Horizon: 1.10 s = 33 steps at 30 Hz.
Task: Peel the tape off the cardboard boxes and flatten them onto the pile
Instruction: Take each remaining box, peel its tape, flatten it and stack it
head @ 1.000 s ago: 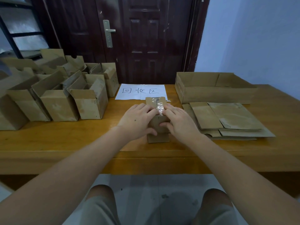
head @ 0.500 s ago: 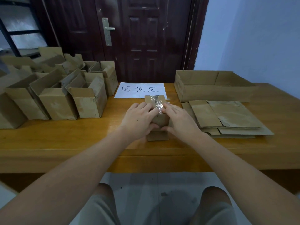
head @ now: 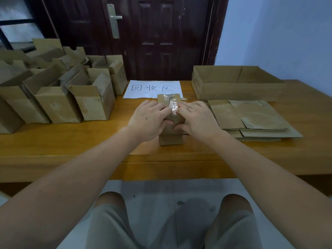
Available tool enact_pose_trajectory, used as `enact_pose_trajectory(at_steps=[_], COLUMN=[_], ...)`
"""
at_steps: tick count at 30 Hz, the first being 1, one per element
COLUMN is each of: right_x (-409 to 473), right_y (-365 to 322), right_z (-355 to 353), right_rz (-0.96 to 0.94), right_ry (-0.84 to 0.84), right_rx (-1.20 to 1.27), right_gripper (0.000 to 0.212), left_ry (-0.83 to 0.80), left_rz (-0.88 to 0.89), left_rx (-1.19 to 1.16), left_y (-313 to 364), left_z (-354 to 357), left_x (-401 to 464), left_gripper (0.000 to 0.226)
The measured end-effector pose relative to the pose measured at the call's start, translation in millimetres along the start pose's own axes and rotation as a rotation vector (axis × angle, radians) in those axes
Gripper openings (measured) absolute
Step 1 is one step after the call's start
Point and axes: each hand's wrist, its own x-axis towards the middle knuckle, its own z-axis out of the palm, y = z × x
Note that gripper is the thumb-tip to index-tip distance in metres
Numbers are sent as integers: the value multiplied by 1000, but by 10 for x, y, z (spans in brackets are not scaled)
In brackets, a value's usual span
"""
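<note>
Two hands grip a small box (head: 170, 126) at the middle of a wooden table (head: 71, 146). The left hand (head: 149, 121) and right hand (head: 199, 121) curl round its sides, fingertips meeting at the clear tape (head: 173, 106) across its top. Flattened cardboard forms a pile (head: 255, 119) just to the right, before a shallow tray (head: 233, 88). Open boxes (head: 59, 97) crowd the left; a handwritten sign (head: 152, 88) lies behind.
</note>
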Motion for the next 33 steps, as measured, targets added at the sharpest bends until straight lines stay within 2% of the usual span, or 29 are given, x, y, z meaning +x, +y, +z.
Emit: enact_pose_trajectory(at_steps=[9,14,25,33], right_x=[-3,-3,-34,-13], right_y=[8,-1,-25,-36], right_z=[-10,-20,13,-104], right_rz=[-12,9,60,80], right_ry=[17,21,-4,-52], right_rx=[39,51,133,166], right_gripper=[47,48,51,49], left_ry=[-64,-136,-69,-42], left_rz=[-29,-53,-52,-63], left_rx=[-80,-109,-89,-136], left_y=[-14,-36,5,15], left_z=[-156,-178,-238,-212], left_x=[3,-88,5,-1], left_gripper=[39,62,39,37])
